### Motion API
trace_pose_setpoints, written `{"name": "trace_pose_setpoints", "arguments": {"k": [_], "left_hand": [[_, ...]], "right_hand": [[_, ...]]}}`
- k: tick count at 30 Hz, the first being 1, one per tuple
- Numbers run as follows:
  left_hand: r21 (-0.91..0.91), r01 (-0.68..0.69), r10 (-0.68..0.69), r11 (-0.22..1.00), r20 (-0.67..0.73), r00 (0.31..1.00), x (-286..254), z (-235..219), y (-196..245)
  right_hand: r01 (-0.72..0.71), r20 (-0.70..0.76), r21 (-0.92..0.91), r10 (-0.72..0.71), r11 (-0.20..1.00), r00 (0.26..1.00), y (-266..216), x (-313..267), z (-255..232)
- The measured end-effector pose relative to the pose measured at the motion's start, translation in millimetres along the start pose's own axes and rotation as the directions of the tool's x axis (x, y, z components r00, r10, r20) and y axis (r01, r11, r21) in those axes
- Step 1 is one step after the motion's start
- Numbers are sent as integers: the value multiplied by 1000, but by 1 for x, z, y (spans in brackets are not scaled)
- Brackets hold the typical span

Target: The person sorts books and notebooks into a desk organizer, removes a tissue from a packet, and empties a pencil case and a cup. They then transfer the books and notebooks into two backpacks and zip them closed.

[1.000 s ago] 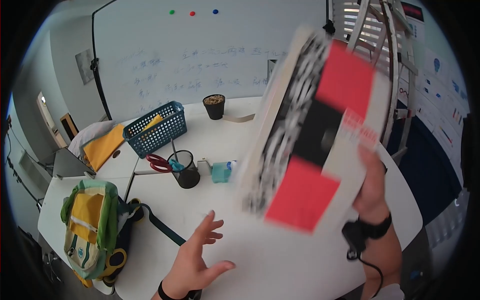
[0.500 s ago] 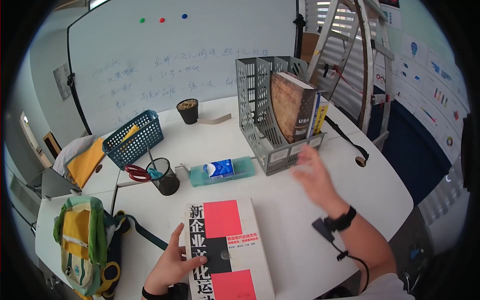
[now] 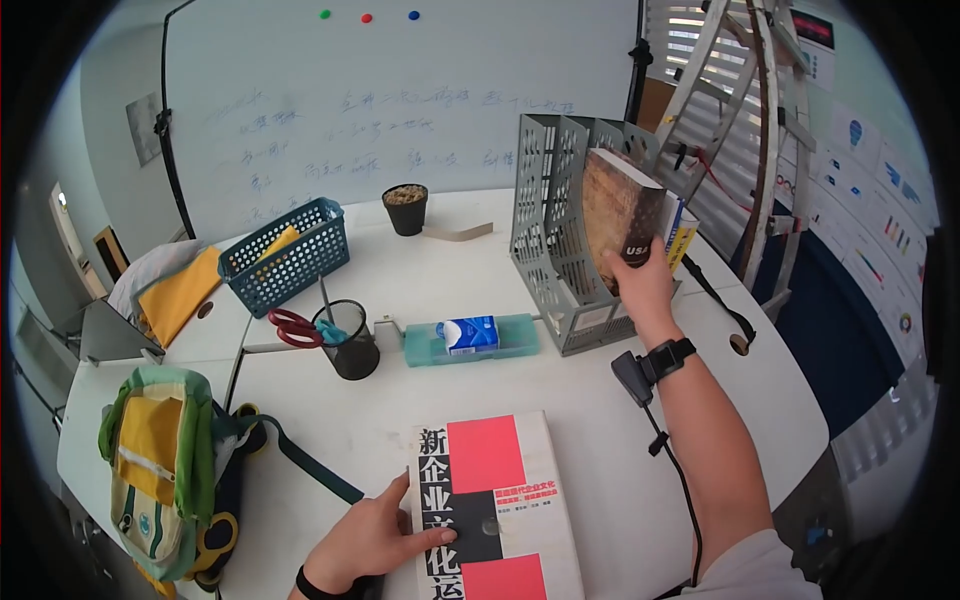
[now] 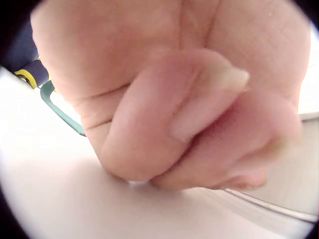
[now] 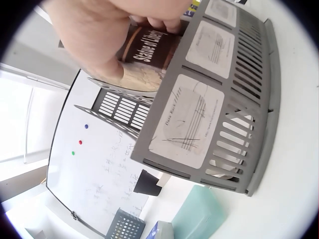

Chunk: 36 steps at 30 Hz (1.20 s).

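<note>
On the table lies a thick white book (image 3: 535, 525) with red and black blocks and large Chinese characters on its cover. My left hand (image 3: 370, 540) holds its left edge, thumb on the cover; the left wrist view shows the other fingers curled low by the tabletop. My right hand (image 3: 648, 290) grips a brown book (image 3: 622, 205) marked USA, thumb on one side and fingers on the other. "Statue of Liberty" shows on its spine in the right wrist view. That book stands in a grey file rack (image 3: 548, 215), beside blue and yellow books (image 3: 683, 240).
Behind the white book are a teal case (image 3: 520, 335) with a blue-and-white packet (image 3: 470, 335) and a mesh pen cup (image 3: 352, 355) with red-handled scissors (image 3: 292, 328). A backpack (image 3: 160, 460) sits left. Farther back stand a blue basket (image 3: 285, 265) and a black pot (image 3: 406, 212).
The white book came down from my raised right hand onto the table, where my left hand took its edge. My right hand let go, reached to the rack and took hold of the brown book.
</note>
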<state>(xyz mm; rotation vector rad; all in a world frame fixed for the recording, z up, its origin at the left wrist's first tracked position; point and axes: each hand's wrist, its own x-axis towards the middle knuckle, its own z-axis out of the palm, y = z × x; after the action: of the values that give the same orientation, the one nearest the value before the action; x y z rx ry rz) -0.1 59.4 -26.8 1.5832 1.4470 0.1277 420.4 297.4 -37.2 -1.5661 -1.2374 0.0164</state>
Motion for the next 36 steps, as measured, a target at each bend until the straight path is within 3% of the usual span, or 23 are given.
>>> {"name": "trace_pose_setpoints", "arguments": {"k": [2,4,5,8,10,12,14,16,17,18,20,21,22,24,26,30,31,32,33,35,36], "left_hand": [[12,-6,7,1000,-5,1000,1,0,-1],[17,-4,4,1000,-4,1000,2,-1,-4],[26,-6,6,1000,3,1000,2,-1,-4],[-4,-33,32,999,-23,999,1,2,-3],[-38,-65,64,997,-39,997,1,3,-5],[-83,-83,78,993,-58,995,-1,7,-9],[-42,-93,88,995,-110,990,-2,7,-8],[16,-72,74,997,-182,981,-5,8,-11],[49,-117,126,992,-277,953,-6,6,-13],[85,-168,187,982,-363,913,-6,7,-14],[-27,-320,267,947,-487,832,1,9,-26],[-150,-347,246,926,-459,854,0,8,-26],[-270,-365,229,891,-427,875,-2,7,-25],[-416,-407,251,813,-380,890,-6,10,-20],[-508,-375,237,775,-316,919,-6,10,-20],[-557,-336,230,759,-254,940,-10,12,-12],[-580,-329,216,745,-257,942,-12,12,-9],[-602,-325,209,730,-256,944,-11,12,-5],[-605,-333,229,724,-244,942,-9,13,-4],[-629,-343,178,698,-312,933,-4,18,-9],[-637,-349,194,688,-302,933,-2,17,-12]], "right_hand": [[-21,-7,28,22,999,1000,3,6,2],[178,-187,128,-153,976,970,15,21,4],[219,-187,257,-174,941,967,12,25,-4],[292,-285,348,-196,891,938,-37,30,-43],[372,-406,208,-266,905,874,-69,30,-77],[466,-437,554,-235,690,868,-88,30,-105],[352,-354,698,-128,624,927,-100,11,-134],[61,-56,814,-26,577,998,-102,-27,-150],[-100,133,818,-17,566,991,-101,-53,-153],[-208,268,755,-3,622,963,-83,-76,-152],[-373,482,669,7,643,876,-81,-137,-136],[-412,623,599,-76,687,779,-93,-160,-135],[-530,723,573,-83,625,685,-97,-181,-131],[-547,803,502,-127,670,582,-99,-212,-127],[-418,782,487,-168,767,601,-85,-241,-116],[-469,809,460,-138,754,571,-91,-239,-118],[-313,881,249,-81,916,466,-94,-221,-123],[-110,926,26,17,994,376,-92,-208,-130],[-33,860,153,-117,988,496,-65,-201,-126],[-291,627,437,-56,851,777,-44,-170,-111],[-86,452,386,-107,918,885,-27,-143,-104]]}}
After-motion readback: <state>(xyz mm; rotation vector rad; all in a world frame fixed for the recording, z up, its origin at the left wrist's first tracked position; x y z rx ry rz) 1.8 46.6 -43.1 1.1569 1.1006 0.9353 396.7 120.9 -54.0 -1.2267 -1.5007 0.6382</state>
